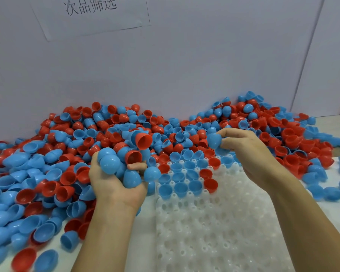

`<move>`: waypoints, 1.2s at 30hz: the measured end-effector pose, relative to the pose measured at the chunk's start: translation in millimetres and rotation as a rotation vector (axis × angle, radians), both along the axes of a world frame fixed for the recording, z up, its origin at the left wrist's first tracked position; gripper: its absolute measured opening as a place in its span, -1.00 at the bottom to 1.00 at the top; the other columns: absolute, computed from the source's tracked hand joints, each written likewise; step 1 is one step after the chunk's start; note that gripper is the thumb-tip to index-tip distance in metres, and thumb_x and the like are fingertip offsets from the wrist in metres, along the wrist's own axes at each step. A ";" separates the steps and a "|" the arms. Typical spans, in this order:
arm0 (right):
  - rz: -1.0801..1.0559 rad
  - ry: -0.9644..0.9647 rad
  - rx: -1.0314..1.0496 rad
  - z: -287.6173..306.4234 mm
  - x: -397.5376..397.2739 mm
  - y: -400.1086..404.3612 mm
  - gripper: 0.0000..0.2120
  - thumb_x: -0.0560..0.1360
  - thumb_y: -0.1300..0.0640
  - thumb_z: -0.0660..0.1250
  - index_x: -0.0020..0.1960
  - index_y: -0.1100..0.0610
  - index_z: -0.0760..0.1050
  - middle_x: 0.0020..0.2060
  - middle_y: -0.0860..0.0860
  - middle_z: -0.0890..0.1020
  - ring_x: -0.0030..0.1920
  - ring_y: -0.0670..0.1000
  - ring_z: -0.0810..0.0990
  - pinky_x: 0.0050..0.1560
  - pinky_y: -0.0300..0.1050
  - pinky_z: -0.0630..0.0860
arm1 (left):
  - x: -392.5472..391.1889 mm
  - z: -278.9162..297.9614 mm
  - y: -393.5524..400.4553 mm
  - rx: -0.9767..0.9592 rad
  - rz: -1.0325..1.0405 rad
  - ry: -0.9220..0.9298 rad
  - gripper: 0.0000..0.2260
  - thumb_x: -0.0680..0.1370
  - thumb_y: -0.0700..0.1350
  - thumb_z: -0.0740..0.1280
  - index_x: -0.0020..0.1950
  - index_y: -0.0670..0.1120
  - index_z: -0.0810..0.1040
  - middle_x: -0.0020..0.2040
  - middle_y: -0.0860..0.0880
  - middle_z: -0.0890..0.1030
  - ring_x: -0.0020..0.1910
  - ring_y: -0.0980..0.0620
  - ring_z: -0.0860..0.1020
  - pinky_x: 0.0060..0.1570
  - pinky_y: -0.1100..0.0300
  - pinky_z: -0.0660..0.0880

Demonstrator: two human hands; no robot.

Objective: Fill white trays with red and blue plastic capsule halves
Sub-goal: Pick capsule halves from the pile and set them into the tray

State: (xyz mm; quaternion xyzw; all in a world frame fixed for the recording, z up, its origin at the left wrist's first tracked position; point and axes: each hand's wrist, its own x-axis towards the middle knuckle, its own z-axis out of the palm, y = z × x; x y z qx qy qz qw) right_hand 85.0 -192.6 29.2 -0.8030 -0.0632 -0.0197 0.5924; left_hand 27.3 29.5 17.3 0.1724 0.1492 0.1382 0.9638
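**Both hands busy at the white tray**

Left of the white tray [214,232], loose capsule halves [37,173], red and blue, cover the worktop [143,252] in a thick layer that runs off the left and bottom edges of the view, so its full spread cannot be seen. The left hand [114,183], just left of the tray's near-left corner, is cupped palm-up with its fingers curled round a heaped handful of halves [126,160]; most of these are blue, with two red cups open toward the camera on top. How many it holds is hard to tell, since the halves overlap and hide the fingers.

The tray itself is translucent and its empty sockets blur together toward the bottom edge, where it is cut off. Only its far rows are filled, with blue and red halves sitting open side up [185,177]; the pile behind spills over the tray's far edge and hides it.

Above the tray's far-right part, the right hand [243,148] pinches a single blue half [214,140] between thumb and fingertips, the other fingers loosely bent. Right of the tray, more halves lie scattered, some cut off by the frame. On the wall behind the tray, a paper sign [90,14] is partly cropped at the top.
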 end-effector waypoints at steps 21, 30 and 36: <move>0.095 0.011 -0.779 -4.2 -5.6 -11.7 -0.84 0.47 0.17 0.51 -0.22 -0.07 0.68 -0.09 -0.11 0.71 -0.15 -0.16 0.62 -0.20 -0.34 0.50 | 1.2 3.4 -0.1 -0.005 -0.045 -0.026 -0.68 0.58 0.03 0.24 -0.33 -0.06 0.49 -0.37 0.02 0.50 -0.45 0.10 0.41 -0.64 0.35 0.32; 0.062 0.066 -0.827 -9.5 -3.4 -7.1 -0.52 0.41 0.46 0.43 -0.10 -0.13 0.44 -0.12 -0.15 0.60 -0.16 -0.13 0.57 -0.34 -0.33 0.45 | 1.5 4.4 0.2 -0.014 -0.035 -0.040 -0.58 0.59 0.04 0.24 -0.45 -0.06 0.50 -0.40 0.03 0.46 -0.55 0.10 0.39 -0.63 0.34 0.34; 0.073 0.071 -0.822 -15.3 -2.1 0.8 -0.59 0.39 0.48 0.43 -0.06 -0.05 0.59 -0.11 -0.11 0.63 -0.15 -0.12 0.60 -0.28 -0.33 0.52 | 0.5 5.6 -0.7 0.006 -0.029 -0.045 -0.51 0.60 0.03 0.22 -0.53 -0.06 0.50 -0.43 0.04 0.45 -0.56 0.11 0.39 -0.62 0.36 0.33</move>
